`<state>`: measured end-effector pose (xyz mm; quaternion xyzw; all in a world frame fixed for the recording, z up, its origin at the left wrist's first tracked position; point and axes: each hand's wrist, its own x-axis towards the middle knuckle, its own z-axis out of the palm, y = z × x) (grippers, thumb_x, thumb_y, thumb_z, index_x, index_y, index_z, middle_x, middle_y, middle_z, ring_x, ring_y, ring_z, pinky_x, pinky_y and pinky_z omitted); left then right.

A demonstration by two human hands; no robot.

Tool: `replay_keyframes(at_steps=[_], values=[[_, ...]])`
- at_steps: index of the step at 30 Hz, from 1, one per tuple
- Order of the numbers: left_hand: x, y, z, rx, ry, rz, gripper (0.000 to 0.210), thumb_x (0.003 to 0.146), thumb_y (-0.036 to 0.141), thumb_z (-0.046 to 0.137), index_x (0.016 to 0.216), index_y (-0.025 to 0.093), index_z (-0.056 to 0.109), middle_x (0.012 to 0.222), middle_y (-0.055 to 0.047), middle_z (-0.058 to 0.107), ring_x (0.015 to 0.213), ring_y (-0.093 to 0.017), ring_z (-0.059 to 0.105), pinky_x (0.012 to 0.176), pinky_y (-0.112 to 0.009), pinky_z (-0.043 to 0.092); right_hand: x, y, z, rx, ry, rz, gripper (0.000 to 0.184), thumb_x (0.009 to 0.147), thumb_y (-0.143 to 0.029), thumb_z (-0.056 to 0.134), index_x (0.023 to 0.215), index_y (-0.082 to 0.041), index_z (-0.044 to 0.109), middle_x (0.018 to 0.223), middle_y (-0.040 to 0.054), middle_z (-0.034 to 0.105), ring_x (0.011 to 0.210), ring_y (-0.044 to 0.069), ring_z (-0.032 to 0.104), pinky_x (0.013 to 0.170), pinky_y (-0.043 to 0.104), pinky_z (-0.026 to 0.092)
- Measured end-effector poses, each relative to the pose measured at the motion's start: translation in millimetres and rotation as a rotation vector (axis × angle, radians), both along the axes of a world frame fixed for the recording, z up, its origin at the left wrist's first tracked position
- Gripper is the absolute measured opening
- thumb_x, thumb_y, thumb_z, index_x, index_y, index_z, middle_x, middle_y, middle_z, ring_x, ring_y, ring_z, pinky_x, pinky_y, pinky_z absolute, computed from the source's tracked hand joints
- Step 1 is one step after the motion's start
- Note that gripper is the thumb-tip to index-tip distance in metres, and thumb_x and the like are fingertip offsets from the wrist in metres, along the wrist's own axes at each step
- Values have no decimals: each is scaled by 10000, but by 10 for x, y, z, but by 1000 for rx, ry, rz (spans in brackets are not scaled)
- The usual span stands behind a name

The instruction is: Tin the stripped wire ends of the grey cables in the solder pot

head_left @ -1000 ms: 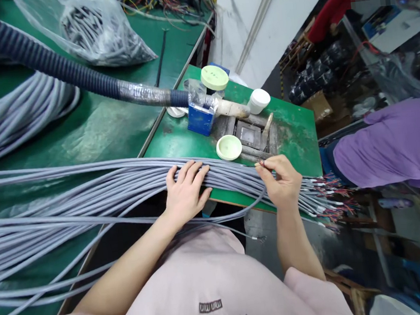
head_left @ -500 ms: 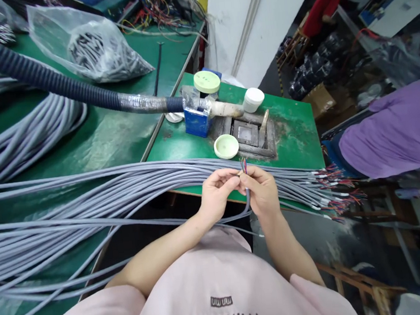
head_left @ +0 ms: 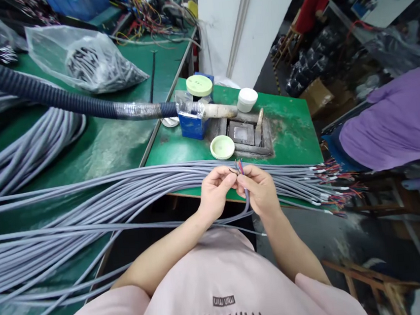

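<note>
My right hand (head_left: 259,188) is closed round the end of a grey cable (head_left: 247,201), which bends up from below between my hands. Thin coloured wires (head_left: 239,165) fan out of the cable's stripped end. Thumb and forefinger of my left hand (head_left: 214,193) pinch a dark wire (head_left: 232,170) from the same end, close against my right fingertips. Behind and under my hands lies a thick bundle of grey cables (head_left: 153,183). Its stripped ends (head_left: 333,182) spread at the right edge of the bench.
Beyond the bundle stand a pale green dish (head_left: 222,147), a square solder pot (head_left: 243,132), a white jar (head_left: 247,99) and a green-lidded tub (head_left: 199,85). A ribbed hose (head_left: 90,107) crosses from the left to a blue box (head_left: 192,124). A person in purple (head_left: 395,120) is at right.
The dark wire now sticks out more to the left of the coloured wires, between my fingertips. Both hands stay nearly in place; the view has shifted slightly.
</note>
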<state>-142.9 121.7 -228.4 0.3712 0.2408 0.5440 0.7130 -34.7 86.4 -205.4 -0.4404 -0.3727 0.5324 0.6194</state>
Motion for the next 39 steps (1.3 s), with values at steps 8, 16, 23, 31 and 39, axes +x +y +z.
replay_keyframes(at_steps=[8, 16, 23, 31, 39], values=[[-105, 0, -88, 690, 300, 241, 51, 833, 209, 656, 860, 204, 698, 765, -15, 640, 728, -118, 592, 709, -262, 482, -23, -112, -143, 33, -34, -86, 245, 814, -322, 675, 1030, -229, 606, 636, -63, 560, 430, 51, 445, 388, 166, 345], [-77, -21, -90, 109, 107, -103, 312, 742, 365, 751, 986, 187, 671, 734, 9, 594, 533, -80, 535, 535, -225, 457, -88, -117, -147, 53, -37, -104, 356, 825, -292, 672, 1143, -261, 515, 661, -76, 617, 430, 84, 548, 406, 186, 454], [-130, 70, -119, 70, 155, -165, 228, 757, 383, 739, 752, 156, 722, 825, -39, 619, 799, -128, 580, 767, -253, 480, 53, -158, -52, 174, -593, -138, 154, 868, -268, 609, 1016, -233, 632, 865, 17, 686, 762, 163, 662, 717, 321, 554], [-91, -14, -101, 59, 228, -217, 306, 727, 427, 757, 683, 132, 688, 697, -5, 576, 666, -95, 502, 667, -224, 427, 135, 26, 242, 440, -1188, -285, 76, 840, -264, 636, 791, -206, 638, 767, 39, 627, 757, 189, 570, 717, 349, 455], [-139, -31, -164, -49, 164, -234, 332, 701, 450, 775, 681, 126, 706, 703, -28, 614, 621, -91, 547, 596, -212, 471, 147, 52, 118, 328, -796, -230, 128, 837, -215, 642, 710, -212, 628, 705, -8, 608, 666, 142, 574, 642, 289, 452]])
